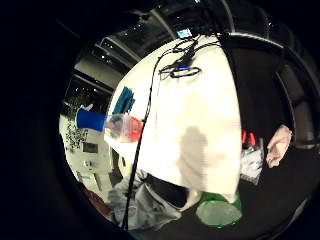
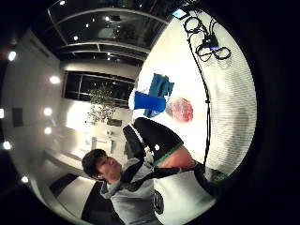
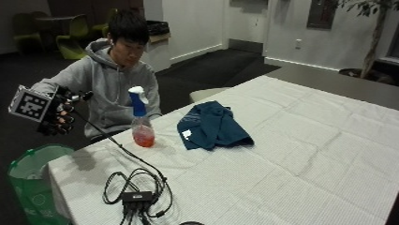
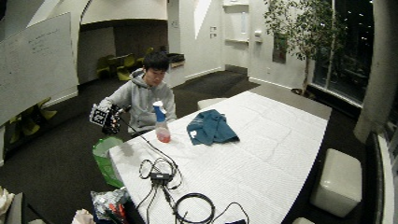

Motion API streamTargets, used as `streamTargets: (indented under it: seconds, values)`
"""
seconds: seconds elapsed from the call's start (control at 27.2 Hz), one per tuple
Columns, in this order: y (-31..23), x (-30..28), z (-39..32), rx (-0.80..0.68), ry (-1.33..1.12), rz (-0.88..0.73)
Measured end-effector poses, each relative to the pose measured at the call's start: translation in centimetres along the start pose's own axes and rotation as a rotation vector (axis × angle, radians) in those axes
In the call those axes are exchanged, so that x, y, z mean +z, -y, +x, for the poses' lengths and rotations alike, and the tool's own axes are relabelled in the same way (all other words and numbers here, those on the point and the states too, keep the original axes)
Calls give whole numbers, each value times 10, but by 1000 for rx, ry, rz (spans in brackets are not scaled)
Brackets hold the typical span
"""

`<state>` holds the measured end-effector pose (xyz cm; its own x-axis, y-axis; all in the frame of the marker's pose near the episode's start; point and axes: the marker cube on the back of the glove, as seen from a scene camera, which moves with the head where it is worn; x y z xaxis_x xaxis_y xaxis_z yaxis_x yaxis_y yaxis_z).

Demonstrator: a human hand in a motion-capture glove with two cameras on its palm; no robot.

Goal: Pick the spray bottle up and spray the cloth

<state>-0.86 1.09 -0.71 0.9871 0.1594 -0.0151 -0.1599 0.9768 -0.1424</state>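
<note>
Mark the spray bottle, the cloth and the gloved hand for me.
spray bottle [image 3: 143, 132]: outside view, on its clear body holding red liquid.
cloth [image 3: 212, 125]: outside view, middle of the crumpled teal fabric.
gloved right hand [image 3: 59, 116]: outside view, on the fingers, raised off the table's edge.

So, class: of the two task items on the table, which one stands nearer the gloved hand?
The spray bottle with the blue head and reddish liquid, upright near the table edge. The blue cloth lies crumpled beyond it, farther from the raised right hand.

No legible text, label, brand or number is visible. The whiteboard [image 4: 34, 65] carries faint writing that cannot be read; the small white tag on the cloth [image 3: 212, 125] is unreadable.
</note>
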Motion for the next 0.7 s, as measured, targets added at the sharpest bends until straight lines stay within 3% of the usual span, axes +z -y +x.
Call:
streamTargets:
  seconds: [0.4,0.7]
  values:
    - [-12,-3,-10,161,-10,-93]
    - [-20,-3,-5,-3,-10,-53]
